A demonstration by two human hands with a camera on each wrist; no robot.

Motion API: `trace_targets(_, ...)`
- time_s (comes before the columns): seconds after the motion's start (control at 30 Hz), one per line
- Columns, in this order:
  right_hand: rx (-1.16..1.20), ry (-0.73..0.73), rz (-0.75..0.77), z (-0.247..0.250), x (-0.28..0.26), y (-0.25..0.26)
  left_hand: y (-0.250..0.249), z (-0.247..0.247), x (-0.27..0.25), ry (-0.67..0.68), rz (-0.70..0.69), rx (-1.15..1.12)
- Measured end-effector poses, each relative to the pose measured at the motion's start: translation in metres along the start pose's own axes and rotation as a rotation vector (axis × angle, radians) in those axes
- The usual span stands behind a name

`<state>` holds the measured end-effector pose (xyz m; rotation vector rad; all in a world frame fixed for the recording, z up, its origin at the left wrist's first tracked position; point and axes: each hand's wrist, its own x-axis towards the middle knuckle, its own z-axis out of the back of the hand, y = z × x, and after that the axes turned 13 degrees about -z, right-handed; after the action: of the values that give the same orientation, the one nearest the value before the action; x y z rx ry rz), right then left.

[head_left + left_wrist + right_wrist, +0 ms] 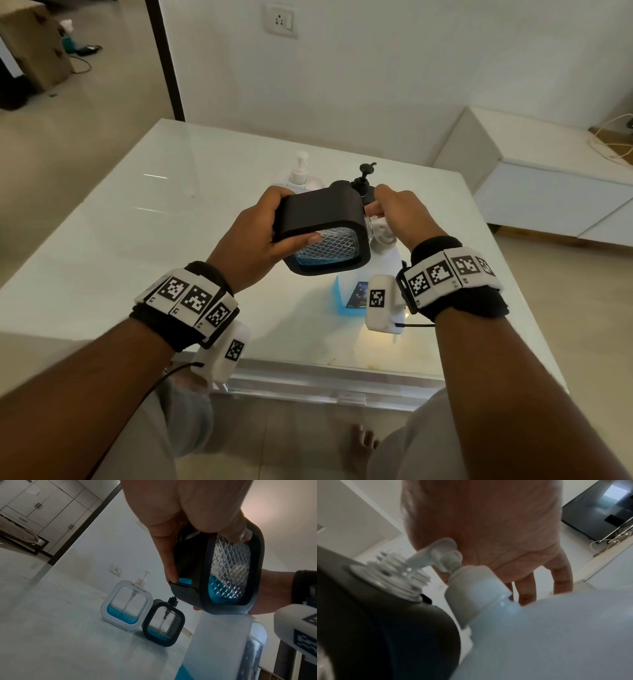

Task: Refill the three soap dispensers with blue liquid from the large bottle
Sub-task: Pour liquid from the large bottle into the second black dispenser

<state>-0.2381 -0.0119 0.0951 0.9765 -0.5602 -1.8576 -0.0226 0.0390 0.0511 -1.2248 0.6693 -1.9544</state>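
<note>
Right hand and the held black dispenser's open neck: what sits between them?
The big bottle's white pump nozzle, its spout at the dispenser's neck, under the right hand. Right wrist view.

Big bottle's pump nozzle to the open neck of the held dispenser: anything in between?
Nothing visible. The left hand holds the black dispenser tilted, its pump off, threaded neck bare. The nozzle of the large bottle reaches the opening, under the right hand.
</note>
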Motion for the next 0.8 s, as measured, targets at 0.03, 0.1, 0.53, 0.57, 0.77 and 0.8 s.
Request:
trace_targets(0.03,-0.009,-0.004,0.001,-0.0013,0.0010,-0.0003,-0.0005,0.0000,0.0000,-0.001,0.001,-0.002)
trace_targets(0.1,-0.032,-0.015,0.003,-0.0036,0.0028,-0.0008,-0.0011,0.0001,0.0001,0.000,-0.001,-0.001)
trace_targets(0.53,0.022,-0.012,0.018,0.0014,-0.0029,-0.0010,0.0000,0.0004,0.0005,0.012,-0.002,0.019)
trace_targets(0.57,0.024,-0.018,0.022,0.0023,-0.0029,-0.0010,-0.0001,0.0003,0.0010,0.013,0.000,0.020)
trace_targets(0.77,0.020,-0.017,0.003,0.0012,-0.0039,-0.0005,0.0015,-0.0011,0.0002,0.016,0.004,0.028)
trace_targets(0.8,0.020,-0.019,0.003,0.0007,-0.0038,-0.0002,0.0014,-0.0008,0.0005,0.016,0.004,0.027)
